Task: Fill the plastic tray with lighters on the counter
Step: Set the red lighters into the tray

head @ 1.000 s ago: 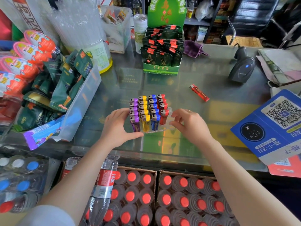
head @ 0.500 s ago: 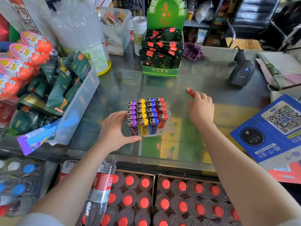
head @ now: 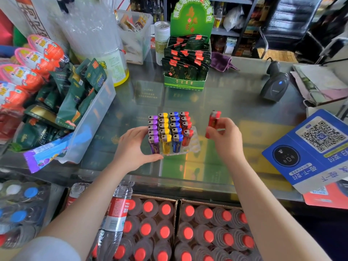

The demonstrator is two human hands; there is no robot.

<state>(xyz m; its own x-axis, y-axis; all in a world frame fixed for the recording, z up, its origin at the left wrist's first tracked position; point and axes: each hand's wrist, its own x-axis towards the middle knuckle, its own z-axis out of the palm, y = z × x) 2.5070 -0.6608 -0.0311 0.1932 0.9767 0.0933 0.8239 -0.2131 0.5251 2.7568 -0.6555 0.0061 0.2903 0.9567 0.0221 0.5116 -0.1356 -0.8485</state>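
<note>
A clear plastic tray (head: 194, 146) stands on the glass counter (head: 235, 102), holding upright lighters in purple, yellow, blue and red rows (head: 170, 129). Its right-hand side shows bare slots. My left hand (head: 134, 147) grips the tray's front left corner, thumb along the front edge. My right hand (head: 226, 138) holds a red lighter (head: 213, 122) upright, just right of the tray and slightly above the counter.
A clear bin of snack packets (head: 90, 117) sits to the left, a green tea display box (head: 186, 72) behind the tray, a barcode scanner (head: 275, 83) at the back right, a blue QR sign (head: 310, 147) on the right. Cases of red-capped bottles (head: 188, 232) lie below the counter's front edge.
My right hand reached out to the red lighter lying on the counter, picked it up and brought it back beside the tray. My left hand stayed on the tray.
</note>
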